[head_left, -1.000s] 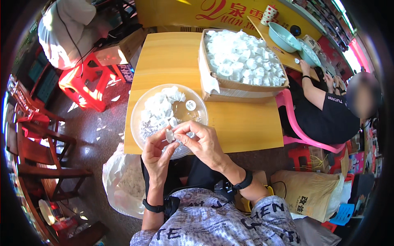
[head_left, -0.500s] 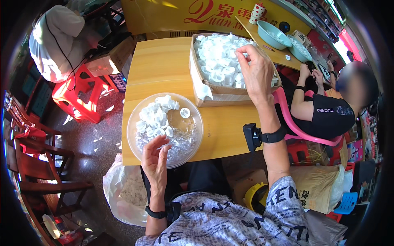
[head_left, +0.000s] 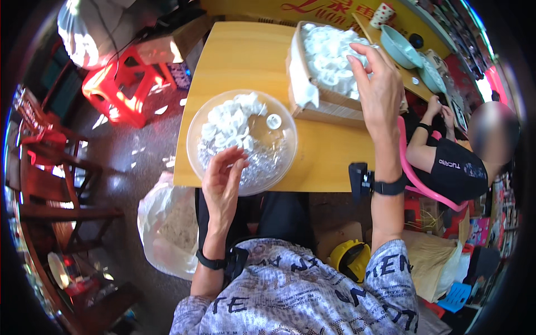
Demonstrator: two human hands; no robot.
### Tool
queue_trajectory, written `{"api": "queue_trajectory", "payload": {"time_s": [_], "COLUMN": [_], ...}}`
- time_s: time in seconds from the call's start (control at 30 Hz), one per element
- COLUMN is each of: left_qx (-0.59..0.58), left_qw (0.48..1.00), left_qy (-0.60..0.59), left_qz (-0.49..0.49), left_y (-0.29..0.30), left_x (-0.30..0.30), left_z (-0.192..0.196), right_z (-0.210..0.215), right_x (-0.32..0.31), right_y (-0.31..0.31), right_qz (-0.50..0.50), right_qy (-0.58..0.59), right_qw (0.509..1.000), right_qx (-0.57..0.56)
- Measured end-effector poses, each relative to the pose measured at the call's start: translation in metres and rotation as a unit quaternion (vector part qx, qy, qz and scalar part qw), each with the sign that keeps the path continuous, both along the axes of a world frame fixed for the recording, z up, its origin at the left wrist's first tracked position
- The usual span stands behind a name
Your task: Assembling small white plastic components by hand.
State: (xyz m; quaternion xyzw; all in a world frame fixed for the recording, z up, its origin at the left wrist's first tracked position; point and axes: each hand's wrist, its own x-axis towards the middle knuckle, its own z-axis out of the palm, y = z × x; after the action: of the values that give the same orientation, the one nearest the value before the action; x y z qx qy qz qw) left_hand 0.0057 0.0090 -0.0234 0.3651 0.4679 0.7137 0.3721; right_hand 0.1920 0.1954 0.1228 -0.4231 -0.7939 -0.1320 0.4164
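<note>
My left hand (head_left: 222, 181) hovers at the near rim of a round clear plastic tub (head_left: 192, 125), its fingers loosely curved and the thumb a little apart; nothing shows in them. Inside the tub lie a heap of small white plastic ring-shaped caps (head_left: 228, 124) and many small clear plastic pieces (head_left: 259, 164). One white cap (head_left: 273, 121) sits apart at the tub's right side. Above the right part of an open cardboard box (head_left: 329, 100), my right hand (head_left: 381, 89) has thumb and forefinger apart, with nothing visible between them. White plastic parts (head_left: 329, 58) fill the box.
Tub and box stand on a yellow wooden table (head_left: 245, 56). To the right, a person in black (head_left: 455, 167) sits by a pink chair (head_left: 410, 162). Turquoise basins (head_left: 399, 47) stand on another table. A plastic sack (head_left: 167, 229) and red stool (head_left: 120, 86) are on the left.
The whole view has shifted, so table, tub and box appear higher and farther right. Both hands keep nearly the same pose, left by the tub and right over the box.
</note>
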Motion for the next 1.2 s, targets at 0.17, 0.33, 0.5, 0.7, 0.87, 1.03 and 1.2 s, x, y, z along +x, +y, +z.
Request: {"api": "queue_trajectory", "payload": {"time_s": [0.17,0.33,0.5,0.7,0.87,1.03,1.2], "left_qx": [0.014,0.008,-0.004,-0.011,-0.007,-0.035,-0.046], "left_qw": [1.000,1.000,1.000,0.998,0.994,0.990,0.986], "left_qy": [-0.019,-0.012,-0.007,-0.052,-0.105,-0.126,-0.148], "left_qz": [-0.009,-0.010,-0.012,-0.020,-0.027,-0.046,-0.059], "left_y": [0.002,0.001,0.000,-0.002,-0.003,-0.008,-0.009], "left_x": [-0.001,0.003,0.003,-0.001,0.000,-0.003,-0.003], "left_z": [-0.001,0.004,0.004,0.010,0.019,0.023,0.016], "right_z": [-0.057,-0.118,-0.125,-0.103,-0.090,-0.092,-0.091], "right_x": [-0.046,-0.062,-0.064,-0.057,-0.056,-0.052,-0.054], "right_y": [-0.066,-0.049,-0.038,-0.058,-0.081,-0.085,-0.092], "right_qz": [0.152,0.095,0.124,0.248,0.301,0.309,0.313], "right_qy": [-0.083,-0.211,-0.243,0.090,0.236,0.248,0.239], "right_qw": [0.968,0.960,0.952,0.828,0.653,0.637,0.643], "right_qx": [-0.184,-0.155,-0.141,-0.495,-0.654,-0.661,-0.656]}}
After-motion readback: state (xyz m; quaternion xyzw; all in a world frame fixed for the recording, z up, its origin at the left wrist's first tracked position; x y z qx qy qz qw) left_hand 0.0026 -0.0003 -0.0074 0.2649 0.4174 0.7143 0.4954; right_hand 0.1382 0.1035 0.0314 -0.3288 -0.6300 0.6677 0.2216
